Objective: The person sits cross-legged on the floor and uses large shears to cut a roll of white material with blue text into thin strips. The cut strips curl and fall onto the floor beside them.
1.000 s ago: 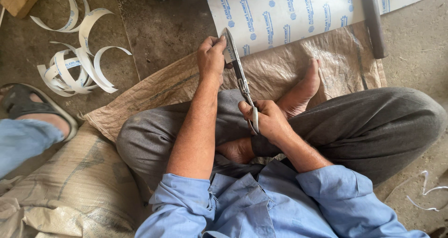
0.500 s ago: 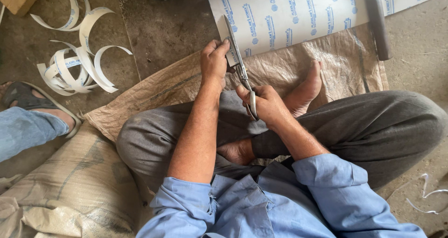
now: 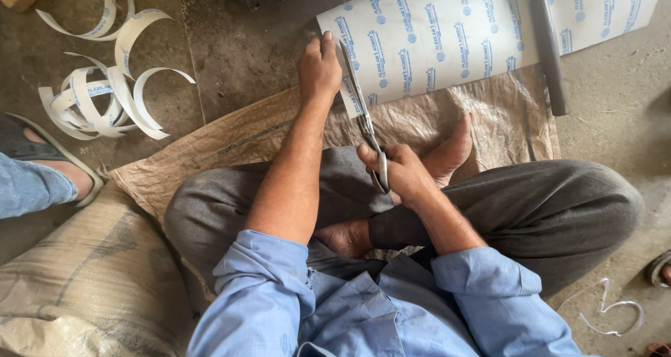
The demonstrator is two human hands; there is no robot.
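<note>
Plainly, seat: the person sits cross-legged on a woven sack (image 3: 231,137) spread over the concrete floor
Sheet: a white sheet (image 3: 475,28) with blue print lies flat just past the sack, its near left corner under the blades
Left hand: the left hand (image 3: 319,67) presses down on the sheet's left edge, fingers closed over the narrow strip beside the cut
Right hand: the right hand (image 3: 398,172) is wrapped tight around the handles of the long shears (image 3: 363,112), blades pointing away into the sheet
Bar: a dark bar (image 3: 546,46) rests across the sheet, well right of the cut
Offcuts: curled white strips (image 3: 105,95) lie in a heap to the left, near a sandalled foot (image 3: 42,165) of someone else
Doing it well: I'd judge the cut stays straight if the left hand keeps the strip taut and the blades take long, even bites parallel to the edge, thumb kept clear
</note>
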